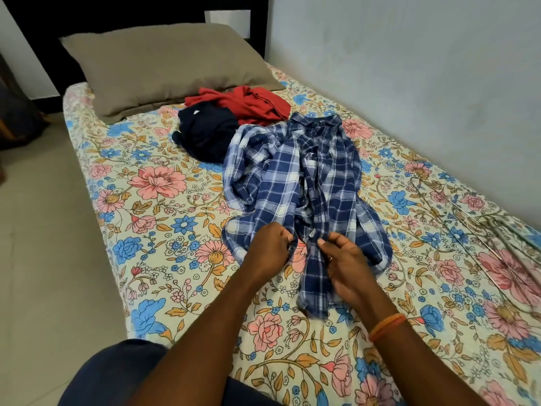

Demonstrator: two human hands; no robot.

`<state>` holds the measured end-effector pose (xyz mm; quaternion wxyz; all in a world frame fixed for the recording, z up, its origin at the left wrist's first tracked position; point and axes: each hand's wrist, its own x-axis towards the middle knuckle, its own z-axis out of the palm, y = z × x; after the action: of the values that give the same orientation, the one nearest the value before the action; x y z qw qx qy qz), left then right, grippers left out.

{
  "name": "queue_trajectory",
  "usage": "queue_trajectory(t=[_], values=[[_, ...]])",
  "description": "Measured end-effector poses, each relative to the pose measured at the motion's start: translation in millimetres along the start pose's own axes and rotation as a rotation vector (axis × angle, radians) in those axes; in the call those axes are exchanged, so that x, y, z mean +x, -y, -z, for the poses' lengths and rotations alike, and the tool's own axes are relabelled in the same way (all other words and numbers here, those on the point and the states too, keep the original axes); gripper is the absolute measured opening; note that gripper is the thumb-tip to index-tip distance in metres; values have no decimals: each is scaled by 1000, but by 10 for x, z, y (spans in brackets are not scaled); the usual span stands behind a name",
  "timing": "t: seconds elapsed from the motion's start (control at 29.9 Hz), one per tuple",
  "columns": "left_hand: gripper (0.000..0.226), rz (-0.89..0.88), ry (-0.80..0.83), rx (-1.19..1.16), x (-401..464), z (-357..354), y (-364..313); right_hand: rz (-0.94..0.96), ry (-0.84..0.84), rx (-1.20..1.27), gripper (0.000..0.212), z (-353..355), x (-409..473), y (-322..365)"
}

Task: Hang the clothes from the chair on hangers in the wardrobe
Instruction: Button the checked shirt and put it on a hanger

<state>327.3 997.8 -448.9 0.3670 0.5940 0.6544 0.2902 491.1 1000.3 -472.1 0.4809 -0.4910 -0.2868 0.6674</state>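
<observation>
Bedroom, floral-sheeted bed against a pale wall. Left hand fingers curled, pinching the plaid shirt at its lower front edge; right hand fingers pinching the other front edge just beside, thumb on top. Shirt lies spread on the bed, collar toward the pillow, hem toward the person. Orange band on right wrist. Beyond the shirt, touching it: crumpled navy garment and red garment, red one against the tan pillow. Thin wire hangers on the bed at right, near the wall. Tiled floor at left.
</observation>
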Motion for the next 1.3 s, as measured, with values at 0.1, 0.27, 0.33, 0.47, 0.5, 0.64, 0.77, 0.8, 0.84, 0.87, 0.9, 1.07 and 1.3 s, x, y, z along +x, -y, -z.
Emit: queue_trajectory(t=[0.1, 0.27, 0.33, 0.47, 0.5, 0.64, 0.77, 0.8, 0.84, 0.87, 0.9, 1.07, 1.3], values=[[24, 3, -15, -45, -6, 28, -10, -11, -23, 30, 15, -59, -51, -21], [25, -13, -10, -40, -32, 60, -15, 53, -170, -61, 14, -52, -80, -135], [25, -18, 0, -35, -43, 50, -20, 187, -258, -259, 18, -34, -73, -194], [25, -55, 5, -14, -46, 9, -33, 642, -263, -786, 6, -82, -91, -258], [24, -60, 3, -14, -40, -4, -30, 703, -243, -855, 7, -106, -89, -275], [22, -65, 3, -22, -35, -44, -7, 788, -275, -983, 11, -179, -51, -356], [25, -63, 2, -16, -30, -47, 20, 775, -277, -911, 10, -226, -51, -374], [26, -63, 3, -7, -24, -45, 22, 750, -276, -884, 11, -226, -50, -375], [27, -63, 8, 5, -19, -47, 18, 720, -278, -858, 12, -224, -50, -377], [28, -63, 12, 21, -16, -50, 13, 696, -283, -836, 13, -221, -52, -376], [27, -63, 14, 38, -15, -52, 4, 677, -286, -817, 13, -219, -55, -379], [29, -41, 3, 47, -1, -54, 10, 634, -273, -744, 8, -258, -95, -375], [23, -23, -5, 0, 23, -62, 67, 472, -232, -521, 12, -290, -79, -353]])
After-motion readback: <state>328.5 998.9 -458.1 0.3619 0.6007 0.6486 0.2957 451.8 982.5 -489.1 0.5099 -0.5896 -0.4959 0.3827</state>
